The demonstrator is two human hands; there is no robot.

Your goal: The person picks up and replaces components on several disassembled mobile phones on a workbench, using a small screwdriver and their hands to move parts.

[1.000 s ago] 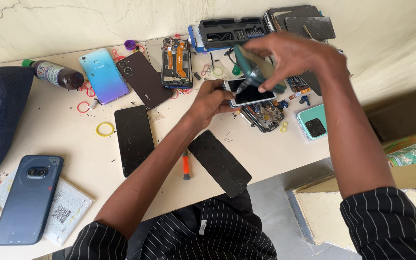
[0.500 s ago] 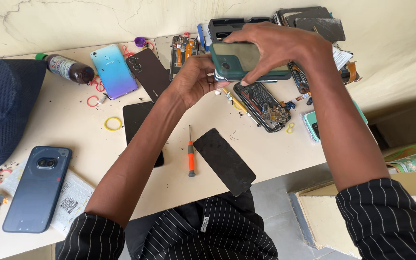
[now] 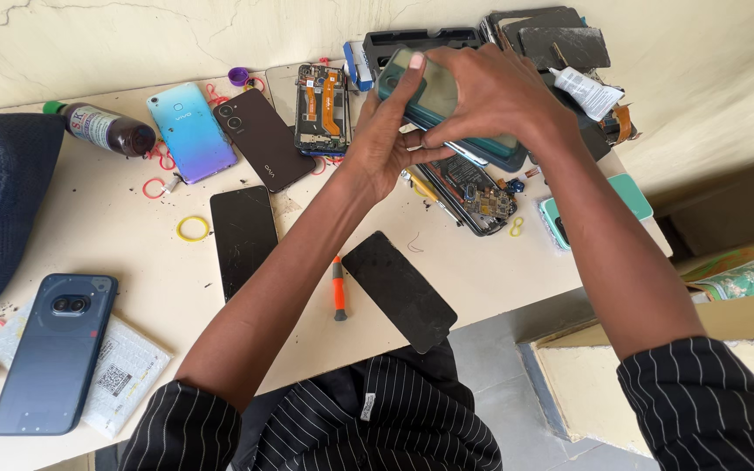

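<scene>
Teal phone case (image 3: 434, 96) grasped in both hands' grip above opened phone (image 3: 473, 187), screwdriver (image 3: 338, 288) nearby.

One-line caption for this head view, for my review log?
Both hands, left hand and right hand, grip a teal phone case above opened phones.

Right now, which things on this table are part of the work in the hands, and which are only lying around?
In hand:
- teal phone case, gripped by the left hand and the right hand
- phone partly under that case

Lying about:
- opened phone showing its circuit board
- orange screwdriver
- two black screen panels
- gradient blue phone
- dark bottle
- yellow rubber band
</scene>
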